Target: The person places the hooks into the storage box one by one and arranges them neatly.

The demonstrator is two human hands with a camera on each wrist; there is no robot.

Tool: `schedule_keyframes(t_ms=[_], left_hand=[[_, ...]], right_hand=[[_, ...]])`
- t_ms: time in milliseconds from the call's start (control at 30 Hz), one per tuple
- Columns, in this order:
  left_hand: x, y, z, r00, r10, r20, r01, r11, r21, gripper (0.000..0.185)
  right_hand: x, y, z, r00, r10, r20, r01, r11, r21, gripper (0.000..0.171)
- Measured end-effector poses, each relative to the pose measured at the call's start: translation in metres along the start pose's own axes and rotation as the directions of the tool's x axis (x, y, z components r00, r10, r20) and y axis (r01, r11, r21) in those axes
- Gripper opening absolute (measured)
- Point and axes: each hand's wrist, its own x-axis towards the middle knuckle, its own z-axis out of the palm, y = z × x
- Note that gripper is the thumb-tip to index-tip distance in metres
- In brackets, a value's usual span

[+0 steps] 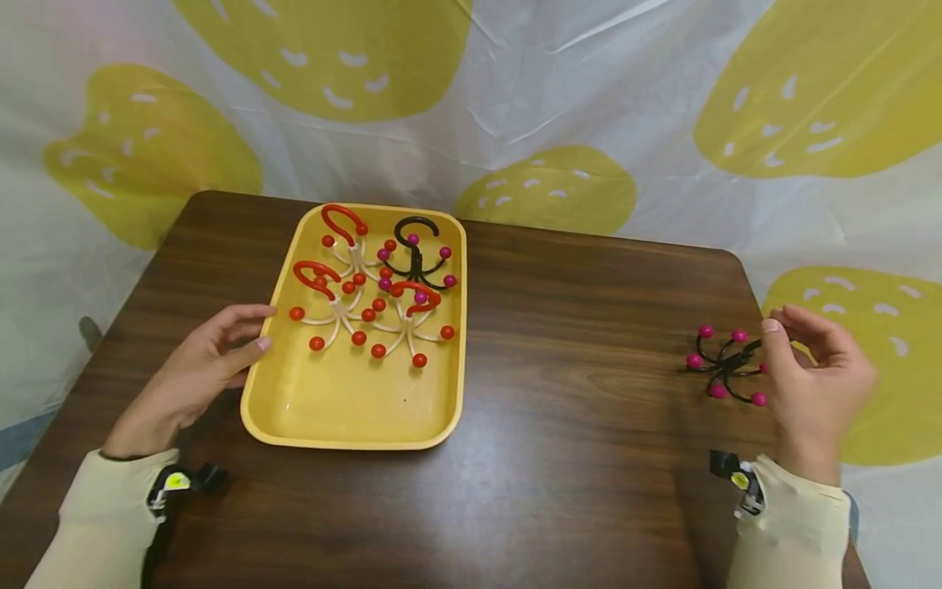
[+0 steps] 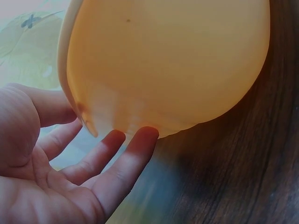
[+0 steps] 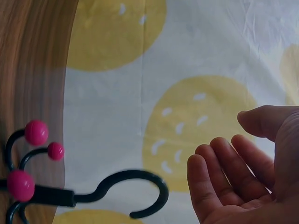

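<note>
A black hook with pink balls on its arm tips lies near the right edge of the desk, its curved hook end reaching past the edge in the right wrist view. The right hand is just beside it, on its right; its fingers are loosely bent and hold nothing, and from the head view it is hard to tell whether the thumb touches the hook, while the right wrist view shows the hand apart from it with a relaxed, half-open palm. Well apart, on the left half of the desk, sits a yellow tray. The left hand rests at its left rim with nearly straight fingers, the fingertips touching the tray's outer wall, as the left wrist view shows against the tray; it grips nothing. In the far half of the tray lie three hooks with red tops, cream arms and red balls, tangled close together, and one more black hook with pink balls at the far right corner. Both forearms wear pale sleeves. Behind the desk hangs a white cloth with large yellow shapes.
</note>
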Motion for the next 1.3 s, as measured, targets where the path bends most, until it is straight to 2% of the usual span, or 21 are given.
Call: schedule_keyframes(t_ms=[133,367,567,867,1100,1300], left_hand=[[0.000,0.000,0.000,1.000,0.006,-0.003,-0.006,1.000,-0.004,0.055],[0.002,0.000,0.000,1.000,-0.005,-0.001,0.005,1.000,0.011,0.057],[0.003,0.000,0.000,1.000,-0.022,0.002,0.022,1.000,0.021,0.058],[0.001,0.000,0.000,1.000,-0.024,0.002,0.024,1.000,0.015,0.058],[0.000,0.001,0.000,1.000,-0.013,-0.001,0.013,1.000,0.009,0.056],[0.001,0.001,0.000,1.000,-0.018,0.002,0.018,1.000,0.013,0.057]], right_hand=[[0.003,0.008,-0.007,0.999,0.024,-0.037,-0.027,0.996,-0.082,0.021],[0.003,0.019,-0.015,0.992,0.101,-0.076,-0.110,0.986,-0.125,0.024],[-0.004,0.015,-0.012,0.986,0.062,-0.156,-0.094,0.973,-0.209,0.023],[-0.003,0.033,-0.011,0.991,0.077,-0.113,-0.100,0.972,-0.211,0.034],[-0.002,0.046,-0.010,0.986,0.142,-0.084,-0.156,0.966,-0.204,0.049],[-0.001,0.054,-0.008,0.987,0.151,-0.049,-0.157,0.965,-0.209,0.049]])
